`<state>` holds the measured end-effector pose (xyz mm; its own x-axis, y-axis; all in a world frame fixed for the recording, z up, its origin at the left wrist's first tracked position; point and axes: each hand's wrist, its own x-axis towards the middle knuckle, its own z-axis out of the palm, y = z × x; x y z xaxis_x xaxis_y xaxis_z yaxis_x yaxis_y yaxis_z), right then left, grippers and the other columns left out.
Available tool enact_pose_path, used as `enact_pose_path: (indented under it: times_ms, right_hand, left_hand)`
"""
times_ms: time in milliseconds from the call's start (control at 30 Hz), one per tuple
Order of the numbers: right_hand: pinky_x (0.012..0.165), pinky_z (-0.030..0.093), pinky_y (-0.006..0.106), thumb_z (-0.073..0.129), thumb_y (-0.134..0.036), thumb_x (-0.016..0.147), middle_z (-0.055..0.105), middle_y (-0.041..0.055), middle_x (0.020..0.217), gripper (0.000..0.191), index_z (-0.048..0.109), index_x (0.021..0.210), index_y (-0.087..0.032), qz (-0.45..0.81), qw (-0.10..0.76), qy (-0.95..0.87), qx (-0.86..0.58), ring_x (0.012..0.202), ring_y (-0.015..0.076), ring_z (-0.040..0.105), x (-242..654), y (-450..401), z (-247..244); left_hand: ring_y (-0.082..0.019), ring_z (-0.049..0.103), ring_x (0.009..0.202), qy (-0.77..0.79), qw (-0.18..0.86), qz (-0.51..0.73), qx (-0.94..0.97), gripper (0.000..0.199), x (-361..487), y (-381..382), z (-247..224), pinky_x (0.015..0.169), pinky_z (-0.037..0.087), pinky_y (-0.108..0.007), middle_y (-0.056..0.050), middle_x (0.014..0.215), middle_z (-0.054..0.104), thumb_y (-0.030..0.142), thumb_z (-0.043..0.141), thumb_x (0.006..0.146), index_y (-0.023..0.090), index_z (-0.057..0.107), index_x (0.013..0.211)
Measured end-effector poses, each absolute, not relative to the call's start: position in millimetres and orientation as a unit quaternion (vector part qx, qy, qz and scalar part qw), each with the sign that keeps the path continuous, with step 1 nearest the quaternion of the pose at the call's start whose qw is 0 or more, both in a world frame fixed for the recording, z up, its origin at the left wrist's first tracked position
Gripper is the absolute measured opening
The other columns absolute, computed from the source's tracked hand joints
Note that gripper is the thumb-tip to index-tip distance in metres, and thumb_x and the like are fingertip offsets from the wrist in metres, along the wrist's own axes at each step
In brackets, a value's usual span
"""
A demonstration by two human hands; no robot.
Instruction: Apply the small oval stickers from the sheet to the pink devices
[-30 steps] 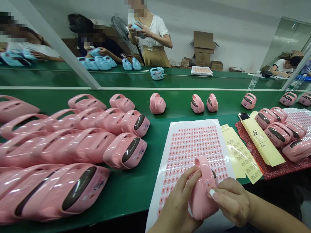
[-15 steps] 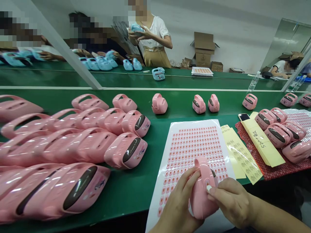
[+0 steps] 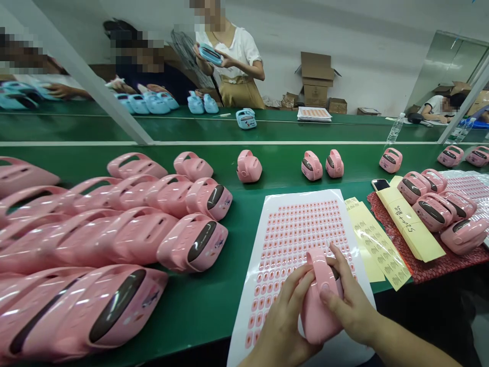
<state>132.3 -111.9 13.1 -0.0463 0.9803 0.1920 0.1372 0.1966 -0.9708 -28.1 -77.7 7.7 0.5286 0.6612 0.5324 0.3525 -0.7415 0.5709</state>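
Observation:
A glossy pink plastic housing with a loop handle point(image 3: 319, 318) is held between my two hands, above a white sheet of small oval stickers point(image 3: 301, 219). My left hand point(image 3: 284, 311) grips its left side, fingers reaching behind the handle. On the other side, my right hand point(image 3: 353, 303) wraps the housing, with the thumb pressed on its face just below the handle and the fingers round the far edge. The spot under that thumb is hidden.
Rows of pink housings point(image 3: 193, 242) fill the left of the green table. To the right lie yellow label sheets point(image 3: 378, 239), a phone point(image 3: 380, 185) and more pink housings point(image 3: 433, 211) on red bubble wrap point(image 3: 424, 270). Across the table, co-workers handle blue housings point(image 3: 210, 54).
My right hand has gone from a pinch at the housing's face to a wrap around its right side, thumb pressing below the handle. The standing co-worker has turned a blue housing.

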Motion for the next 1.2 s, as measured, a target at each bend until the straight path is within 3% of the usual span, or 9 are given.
enact_pose_path:
  times_ms: [200, 333, 433, 500, 600, 667, 867, 1067, 1200]
  right_hand:
    - [0.100, 0.041, 0.039, 0.056, -0.029, 0.085, 0.053, 0.0109, 0.126, 0.067, 0.022, 0.142, -0.023, 0.401, 0.521, -0.569, -0.494, 0.115, 0.0228, 0.053, 123.2, -109.0, 15.5]
    - [0.099, 0.041, 0.043, 0.054, -0.037, 0.087, 0.054, 0.0124, 0.126, 0.063, 0.027, 0.141, -0.021, 0.403, 0.510, -0.569, -0.503, 0.112, 0.0240, 0.055, 127.1, -97.3, 16.9]
    - [0.093, 0.047, 0.043, 0.039, -0.046, 0.093, 0.062, 0.0123, 0.118, 0.052, 0.033, 0.139, -0.021, 0.428, 0.524, -0.545, -0.495, 0.108, 0.0231, 0.059, 138.3, -84.7, 22.9]
    - [0.097, 0.044, 0.045, 0.031, -0.048, 0.095, 0.060, 0.0115, 0.122, 0.048, 0.035, 0.137, -0.024, 0.396, 0.569, -0.531, -0.488, 0.117, 0.0223, 0.054, 147.3, -79.9, 28.5]
    - [0.106, 0.034, 0.048, 0.031, -0.048, 0.095, 0.054, 0.0094, 0.131, 0.049, 0.029, 0.139, -0.026, 0.344, 0.603, -0.559, -0.454, 0.130, 0.0211, 0.041, 155.2, -81.0, 33.8]
    - [0.107, 0.033, 0.048, 0.031, -0.048, 0.095, 0.055, 0.0091, 0.131, 0.050, 0.026, 0.140, -0.027, 0.357, 0.592, -0.590, -0.417, 0.131, 0.0209, 0.040, 153.7, -84.9, 34.0]
    - [0.101, 0.041, 0.042, 0.036, -0.048, 0.093, 0.057, 0.0082, 0.121, 0.047, 0.032, 0.135, -0.028, 0.386, 0.604, -0.549, -0.431, 0.113, 0.0207, 0.055, 134.2, -91.9, 31.3]
    - [0.102, 0.037, 0.041, 0.049, -0.054, 0.085, 0.053, 0.0097, 0.119, 0.065, 0.027, 0.138, -0.023, 0.427, 0.559, -0.519, -0.486, 0.114, 0.0231, 0.051, 127.6, -93.3, 39.2]
    - [0.096, 0.042, 0.042, 0.057, -0.059, 0.076, 0.054, 0.0097, 0.110, 0.084, 0.021, 0.140, -0.020, 0.377, 0.589, -0.497, -0.513, 0.105, 0.0249, 0.054, 120.5, -89.5, 32.3]
  left_hand:
    - [-0.039, 0.053, 0.112, 0.313, 0.192, 0.384, 0.847, 0.101, -29.6, -75.8, -6.8, 0.085, 0.050, -0.054, -0.014, 0.131, 0.045, 0.015, 0.065, 0.054, 0.032, 0.015, 0.140]
    - [-0.039, 0.051, 0.113, 0.323, 0.215, 0.410, 0.825, 0.092, -27.5, -75.7, -16.8, 0.087, 0.049, -0.055, -0.013, 0.129, 0.047, 0.016, 0.066, 0.057, 0.032, 0.024, 0.137]
    - [-0.040, 0.051, 0.114, 0.363, 0.342, 0.463, 0.733, 0.095, -26.1, -73.7, -28.3, 0.090, 0.045, -0.059, -0.011, 0.129, 0.048, 0.028, 0.073, 0.058, 0.033, 0.023, 0.139]
    - [-0.040, 0.052, 0.113, 0.350, 0.467, 0.513, 0.630, 0.098, -26.7, -71.8, -38.7, 0.091, 0.043, -0.061, -0.009, 0.127, 0.053, 0.050, 0.071, 0.061, 0.034, 0.018, 0.142]
    - [-0.035, 0.058, 0.108, 0.287, 0.611, 0.528, 0.516, 0.074, -30.2, -71.9, -55.8, 0.084, 0.050, -0.055, -0.006, 0.115, 0.065, 0.074, 0.037, 0.074, 0.038, 0.030, 0.139]
    - [-0.029, 0.061, 0.106, 0.257, 0.693, 0.503, 0.448, 0.061, -31.6, -75.4, -63.7, 0.079, 0.055, -0.046, -0.003, 0.110, 0.068, 0.073, 0.023, 0.080, 0.043, 0.044, 0.129]
    - [-0.010, 0.054, 0.116, 0.112, 0.856, 0.432, 0.262, 0.045, -16.4, -87.5, -46.0, 0.083, 0.048, -0.020, 0.009, 0.121, 0.064, 0.071, 0.036, 0.080, 0.048, 0.057, 0.112]
    - [-0.008, 0.046, 0.124, -0.071, 0.872, 0.416, 0.246, 0.054, -1.7, -82.9, -20.7, 0.095, 0.037, -0.015, 0.000, 0.142, 0.043, 0.058, 0.022, 0.092, 0.030, 0.044, 0.133]
    - [-0.007, 0.041, 0.127, -0.112, 0.855, 0.448, 0.236, 0.052, 1.6, -79.3, -20.2, 0.100, 0.031, -0.017, 0.001, 0.142, 0.044, 0.052, 0.020, 0.094, 0.028, 0.043, 0.134]
